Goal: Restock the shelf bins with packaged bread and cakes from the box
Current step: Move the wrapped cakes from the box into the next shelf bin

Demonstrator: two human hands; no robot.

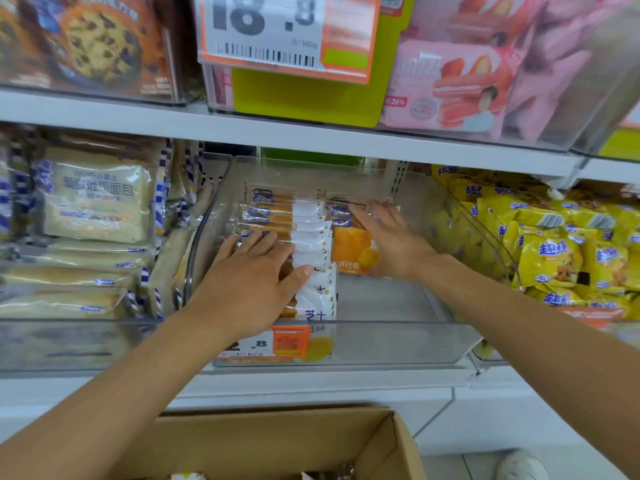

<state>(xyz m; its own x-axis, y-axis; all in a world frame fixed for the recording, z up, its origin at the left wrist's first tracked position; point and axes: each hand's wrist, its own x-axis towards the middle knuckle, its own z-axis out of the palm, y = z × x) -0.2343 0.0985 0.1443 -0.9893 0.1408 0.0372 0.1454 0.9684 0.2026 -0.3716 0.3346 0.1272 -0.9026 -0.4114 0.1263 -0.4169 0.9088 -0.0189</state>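
Observation:
A clear plastic shelf bin (398, 341) on the middle shelf holds a row of packaged toast slices (311, 244) with white and orange wrappers. My left hand (256, 275) lies flat on the left part of that row, fingers straight, thumb against the white wrapper edges. My right hand (391, 237) rests with spread fingers on an orange packet (353, 247) lying at the right of the row. The bin's front right floor is bare. The cardboard box (277, 441) stands open below the shelf; little of its contents shows.
A bin of pale bread packets (93, 202) sits to the left, a bin of yellow snack packets (561, 244) to the right. The upper shelf carries muffin packs (90, 43), pink cake packs (450, 84) and a big price sign (277, 32). A small price tag (270, 342) hangs on the middle bin's front.

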